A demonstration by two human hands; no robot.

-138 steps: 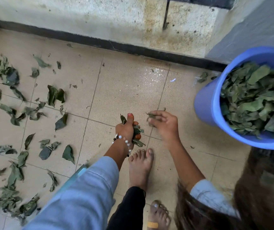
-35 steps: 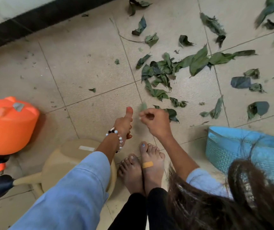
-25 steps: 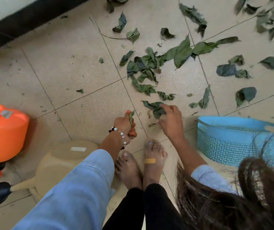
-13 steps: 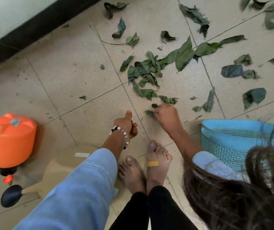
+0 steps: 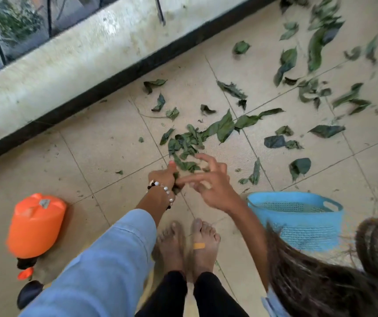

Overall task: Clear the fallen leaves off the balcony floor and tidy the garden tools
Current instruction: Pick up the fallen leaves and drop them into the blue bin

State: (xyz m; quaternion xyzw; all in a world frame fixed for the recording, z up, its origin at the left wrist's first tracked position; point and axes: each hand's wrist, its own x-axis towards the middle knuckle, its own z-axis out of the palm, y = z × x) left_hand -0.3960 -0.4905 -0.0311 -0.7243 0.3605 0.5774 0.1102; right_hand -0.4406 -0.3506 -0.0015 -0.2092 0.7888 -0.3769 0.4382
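Several green fallen leaves (image 5: 223, 128) lie scattered over the beige tiled floor (image 5: 105, 143), thickest in a clump just beyond my hands. My left hand (image 5: 164, 178), with a bead bracelet at the wrist, grips a small bunch of leaves (image 5: 176, 179). My right hand (image 5: 208, 179) hovers right beside it with its fingers spread, touching the bunch; it holds nothing that I can see. An orange sprayer (image 5: 35, 225) lies on its side at the left. A blue mesh basket (image 5: 297, 219) stands at the right.
A low stained parapet wall (image 5: 57, 65) with a black base strip runs along the far side, railing above it. My bare feet (image 5: 188, 243) stand below the hands. A dark watering-can spout (image 5: 29, 294) shows at the lower left. Hair hangs over the lower right.
My right hand lifted off the floor and came to the left hand, its fingers now spread. The view tilted up, bringing the wall and railing into sight.
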